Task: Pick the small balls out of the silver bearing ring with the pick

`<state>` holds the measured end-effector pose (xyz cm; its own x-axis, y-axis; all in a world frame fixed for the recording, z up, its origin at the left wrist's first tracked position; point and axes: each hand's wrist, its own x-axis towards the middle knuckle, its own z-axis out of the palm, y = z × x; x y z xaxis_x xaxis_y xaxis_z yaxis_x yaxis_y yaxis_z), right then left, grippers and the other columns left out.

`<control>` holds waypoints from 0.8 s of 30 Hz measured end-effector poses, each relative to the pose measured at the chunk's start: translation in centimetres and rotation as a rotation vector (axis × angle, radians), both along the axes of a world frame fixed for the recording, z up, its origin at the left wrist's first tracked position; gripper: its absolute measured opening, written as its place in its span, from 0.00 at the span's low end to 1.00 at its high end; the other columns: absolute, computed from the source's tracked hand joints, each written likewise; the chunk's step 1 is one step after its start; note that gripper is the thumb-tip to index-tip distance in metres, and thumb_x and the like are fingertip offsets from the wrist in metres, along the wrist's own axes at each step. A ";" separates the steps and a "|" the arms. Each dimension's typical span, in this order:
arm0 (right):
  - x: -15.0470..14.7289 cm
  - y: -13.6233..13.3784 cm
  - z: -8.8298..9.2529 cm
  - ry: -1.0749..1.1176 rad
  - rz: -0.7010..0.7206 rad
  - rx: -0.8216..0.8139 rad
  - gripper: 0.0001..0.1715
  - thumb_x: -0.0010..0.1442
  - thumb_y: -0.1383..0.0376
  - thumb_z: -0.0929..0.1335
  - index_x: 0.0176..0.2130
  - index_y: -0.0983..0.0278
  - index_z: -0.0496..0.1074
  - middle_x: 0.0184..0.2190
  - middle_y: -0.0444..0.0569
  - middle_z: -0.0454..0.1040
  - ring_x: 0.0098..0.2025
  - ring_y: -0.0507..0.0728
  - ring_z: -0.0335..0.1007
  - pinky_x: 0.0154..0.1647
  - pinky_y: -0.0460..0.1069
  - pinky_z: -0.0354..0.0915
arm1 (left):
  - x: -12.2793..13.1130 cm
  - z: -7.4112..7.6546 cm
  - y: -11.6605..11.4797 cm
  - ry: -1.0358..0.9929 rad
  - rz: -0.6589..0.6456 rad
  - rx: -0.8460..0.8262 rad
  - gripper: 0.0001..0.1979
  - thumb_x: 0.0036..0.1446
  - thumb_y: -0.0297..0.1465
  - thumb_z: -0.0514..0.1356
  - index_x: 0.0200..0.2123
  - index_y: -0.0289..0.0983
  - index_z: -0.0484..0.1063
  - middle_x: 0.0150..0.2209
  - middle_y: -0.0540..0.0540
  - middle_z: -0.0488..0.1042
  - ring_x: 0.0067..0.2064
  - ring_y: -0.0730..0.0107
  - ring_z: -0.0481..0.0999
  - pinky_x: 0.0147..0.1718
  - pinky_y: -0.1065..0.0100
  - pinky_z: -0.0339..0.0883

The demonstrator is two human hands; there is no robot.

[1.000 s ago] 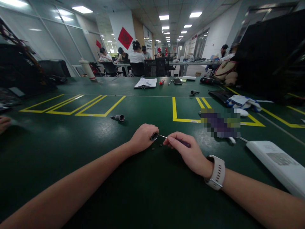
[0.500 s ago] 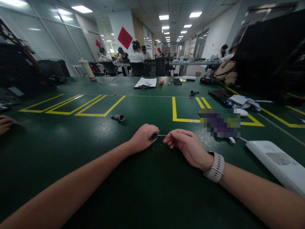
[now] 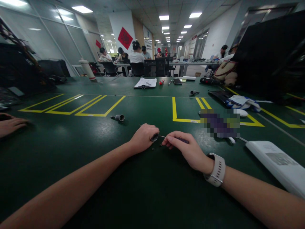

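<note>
My left hand (image 3: pixel 144 138) is closed around a dark, hollow, cup-ended metal part (image 3: pixel 154 137), its round opening turned to the right. A thin shaft reaches into or against that opening; whether it touches inside is hidden. This shaft belongs to a slim screwdriver (image 3: pixel 183 140) with a dark handle, pinched by the thumb and fingers of my right hand (image 3: pixel 188 146). Below the two hands, a tiny dark ring (image 3: pixel 153 149) and a second tiny ring (image 3: pixel 160 145) lie on the green table (image 3: pixel 133 187).
A similar cup-ended part (image 3: pixel 118 118) lies ahead on the left, another (image 3: pixel 194 93) further back. Right of me are a blurred-out purple object (image 3: pixel 219 124), a white box (image 3: pixel 274 162) and a cloth (image 3: pixel 244 103). Another person's hand (image 3: pixel 13 124) rests at the left edge.
My right hand has turned over the screwdriver, so its dark handle now shows. The metal part has tilted slightly in my left hand. The other person's hand has come further in from the left.
</note>
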<state>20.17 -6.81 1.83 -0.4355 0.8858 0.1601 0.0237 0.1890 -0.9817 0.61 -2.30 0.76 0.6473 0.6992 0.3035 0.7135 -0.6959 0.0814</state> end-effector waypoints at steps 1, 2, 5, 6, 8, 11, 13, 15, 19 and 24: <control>0.1 0.3 -0.2 0.071 0.009 -0.062 0.12 0.61 0.62 0.64 0.33 0.64 0.75 0.33 0.49 0.74 0.36 0.55 0.68 0.37 0.52 0.63 | 0.0 0.0 0.0 -0.015 -0.003 -0.015 0.06 0.52 0.23 0.52 0.25 0.35 0.64 0.25 0.49 0.68 0.28 0.69 0.66 0.30 0.68 0.55; 0.2 0.5 -0.3 0.136 0.015 -0.121 0.11 0.60 0.62 0.64 0.32 0.64 0.75 0.33 0.49 0.75 0.36 0.55 0.68 0.37 0.51 0.63 | 0.0 0.0 0.0 -0.033 -0.007 -0.028 0.06 0.52 0.23 0.52 0.25 0.35 0.64 0.24 0.50 0.67 0.28 0.70 0.66 0.30 0.68 0.56; 0.2 0.8 -0.5 0.273 0.017 -0.262 0.10 0.59 0.64 0.65 0.32 0.65 0.75 0.32 0.49 0.75 0.35 0.54 0.68 0.36 0.50 0.62 | -0.1 0.0 0.1 -0.102 -0.017 -0.071 0.05 0.51 0.23 0.53 0.25 0.35 0.64 0.25 0.50 0.68 0.28 0.71 0.67 0.31 0.68 0.57; 0.2 0.9 -0.5 0.302 0.022 -0.296 0.10 0.59 0.64 0.65 0.32 0.65 0.75 0.32 0.49 0.75 0.34 0.54 0.68 0.36 0.50 0.62 | -0.1 0.0 0.2 -0.125 -0.019 -0.084 0.04 0.51 0.23 0.53 0.26 0.35 0.64 0.25 0.51 0.68 0.28 0.72 0.67 0.32 0.69 0.58; 0.1 0.9 -0.5 0.333 0.023 -0.332 0.10 0.58 0.64 0.65 0.31 0.65 0.75 0.32 0.49 0.75 0.34 0.53 0.68 0.36 0.50 0.62 | -0.2 0.0 0.2 -0.153 -0.018 -0.106 0.04 0.50 0.23 0.54 0.26 0.36 0.64 0.25 0.51 0.68 0.28 0.72 0.67 0.32 0.69 0.59; 0.1 0.6 -0.3 0.278 -0.011 -0.259 0.10 0.59 0.63 0.64 0.32 0.64 0.74 0.32 0.49 0.75 0.34 0.54 0.68 0.36 0.50 0.62 | -0.1 0.0 0.2 -0.146 0.013 -0.101 0.04 0.51 0.23 0.54 0.26 0.36 0.64 0.25 0.51 0.68 0.28 0.72 0.67 0.31 0.69 0.59; 0.1 0.2 -0.1 0.142 -0.034 -0.122 0.11 0.60 0.63 0.64 0.33 0.64 0.74 0.33 0.49 0.74 0.35 0.55 0.68 0.36 0.51 0.63 | 0.0 0.0 0.2 -0.115 0.038 -0.075 0.04 0.51 0.23 0.54 0.25 0.36 0.64 0.24 0.51 0.68 0.27 0.72 0.67 0.31 0.69 0.58; 0.0 -0.3 0.3 -0.029 -0.048 0.041 0.11 0.61 0.63 0.63 0.33 0.63 0.74 0.33 0.48 0.74 0.36 0.56 0.68 0.37 0.52 0.63 | 0.1 0.1 0.1 -0.063 0.052 -0.044 0.05 0.51 0.24 0.53 0.25 0.36 0.64 0.24 0.50 0.67 0.28 0.71 0.67 0.30 0.68 0.57; -0.2 -0.9 1.0 -0.205 -0.059 0.203 0.10 0.61 0.66 0.63 0.33 0.63 0.74 0.30 0.47 0.72 0.34 0.56 0.68 0.37 0.53 0.63 | 0.3 0.2 -0.2 0.050 0.053 0.030 0.08 0.55 0.27 0.52 0.24 0.36 0.64 0.24 0.48 0.67 0.28 0.67 0.66 0.28 0.67 0.55; 0.1 0.2 0.5 -0.017 0.007 -0.012 0.12 0.61 0.63 0.63 0.33 0.63 0.75 0.33 0.48 0.74 0.36 0.55 0.69 0.38 0.53 0.64 | 0.5 0.5 -0.5 0.111 0.026 0.061 0.07 0.54 0.24 0.51 0.25 0.36 0.64 0.25 0.47 0.68 0.29 0.65 0.67 0.29 0.66 0.54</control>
